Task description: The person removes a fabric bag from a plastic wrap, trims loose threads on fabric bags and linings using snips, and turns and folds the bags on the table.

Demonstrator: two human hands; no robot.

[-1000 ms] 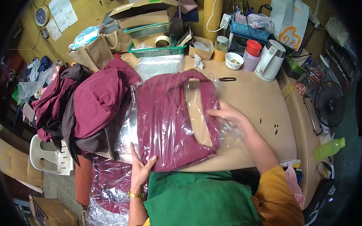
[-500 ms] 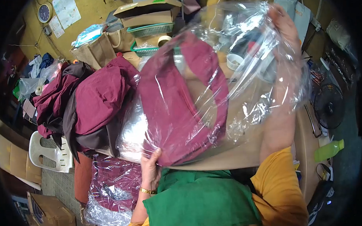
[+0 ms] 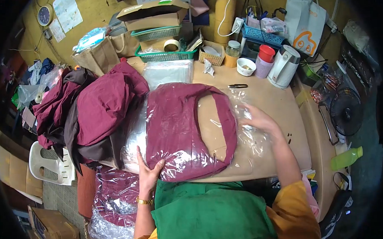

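Observation:
A maroon cloth shoulder bag (image 3: 172, 124) lies flat on the table inside a clear plastic bag (image 3: 253, 136), its looped strap curving round on the right. My left hand (image 3: 148, 173) rests at the lower left corner, thumb and forefinger spread apart against the plastic edge. Over the loose plastic end on the right lies my right hand (image 3: 259, 118), fingers stretched out; their tips are partly blurred against the film. Left of the packed bag, a heap of maroon and dark cloth bags (image 3: 104, 107) covers the table's side.
Clear plastic sleeves (image 3: 168, 72) lie behind the packed bag. Black thread snips (image 3: 237, 86), a white bowl (image 3: 245, 67), a jar (image 3: 232, 54) and a kettle (image 3: 283, 66) stand farther back. Packed maroon bags (image 3: 122, 189) sit low at left, near a white plastic chair (image 3: 51, 164).
The plastic bag with the maroon bag in it has come down from a raised, tilted position to lie flat. My right hand has dropped from high up to the loose end.

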